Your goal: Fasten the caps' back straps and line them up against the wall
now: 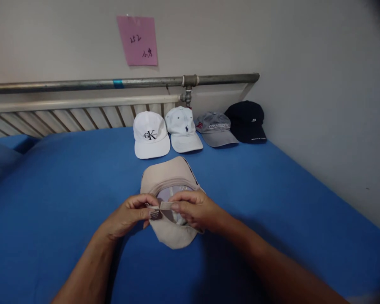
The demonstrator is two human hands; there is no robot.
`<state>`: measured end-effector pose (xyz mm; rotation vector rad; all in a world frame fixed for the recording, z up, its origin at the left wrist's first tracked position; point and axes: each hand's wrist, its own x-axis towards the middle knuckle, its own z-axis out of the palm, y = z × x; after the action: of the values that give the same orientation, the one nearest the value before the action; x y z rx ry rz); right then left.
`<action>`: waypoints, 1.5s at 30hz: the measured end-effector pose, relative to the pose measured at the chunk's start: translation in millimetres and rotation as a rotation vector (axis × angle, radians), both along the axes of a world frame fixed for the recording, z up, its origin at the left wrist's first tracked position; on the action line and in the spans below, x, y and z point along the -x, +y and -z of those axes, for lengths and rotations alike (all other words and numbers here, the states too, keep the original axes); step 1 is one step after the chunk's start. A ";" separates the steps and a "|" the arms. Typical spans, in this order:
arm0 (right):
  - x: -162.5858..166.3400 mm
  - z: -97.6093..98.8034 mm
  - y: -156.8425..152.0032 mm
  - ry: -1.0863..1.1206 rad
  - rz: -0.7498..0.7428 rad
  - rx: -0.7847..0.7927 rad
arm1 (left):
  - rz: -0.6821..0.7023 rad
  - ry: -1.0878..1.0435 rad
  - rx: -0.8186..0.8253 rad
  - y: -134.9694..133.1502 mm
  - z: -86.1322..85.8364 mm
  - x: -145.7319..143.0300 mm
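A beige baseball cap [174, 236] is held over the blue sheet, its inside turned up and its brim pointing away from me. My left hand [129, 214] pinches the end of the back strap that carries a dark metal buckle [156, 215]. Between the thumb and fingers of my right hand [198, 207] is the other part of the pale fabric strap [166, 205], its tip close to the buckle. Whether the strap passes through the buckle I cannot tell. Part of the cap's right side is hidden behind my right hand.
Behind stand a white cap [150, 147], a pale blue cap [185, 141], a grey cap [217, 135] and a black cap [245, 122] in a row on the blue sheet [66, 181]. A radiator [91, 117] and a metal pipe [152, 82] run along the wall, under a pink note [137, 40].
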<state>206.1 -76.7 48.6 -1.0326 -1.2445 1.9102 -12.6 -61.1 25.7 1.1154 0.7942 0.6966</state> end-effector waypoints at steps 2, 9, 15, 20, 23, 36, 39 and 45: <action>-0.8 0.0 0.1 -0.017 -0.012 -0.001 | 0.020 0.009 -0.006 -0.3 -0.1 0.8; -1.1 -1.8 -1.1 -0.162 -0.028 -0.088 | 0.054 0.042 -0.014 -0.2 2.1 2.9; -1.1 0.6 -0.1 -0.155 0.012 -0.087 | 0.048 0.037 0.006 -1.4 1.4 2.3; -0.6 -1.0 0.3 -0.200 -0.016 -0.135 | 0.040 0.052 -0.002 -1.0 -0.6 0.9; -0.1 -2.9 0.2 -0.216 -0.041 -0.161 | 0.038 0.064 -0.013 -0.3 -0.6 0.2; -2.2 0.3 2.5 -0.259 -0.091 -0.241 | 0.044 0.020 0.024 0.1 3.5 0.7; -2.1 0.1 2.5 -0.272 -0.091 -0.247 | 0.044 0.023 0.020 0.2 3.0 0.4; -1.3 -0.4 1.8 -0.282 -0.085 -0.280 | 0.054 0.027 0.017 0.5 4.2 0.8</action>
<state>207.3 -74.9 49.0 -1.1384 -1.6852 1.6275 -13.4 -60.6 21.5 1.1293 0.7888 0.6293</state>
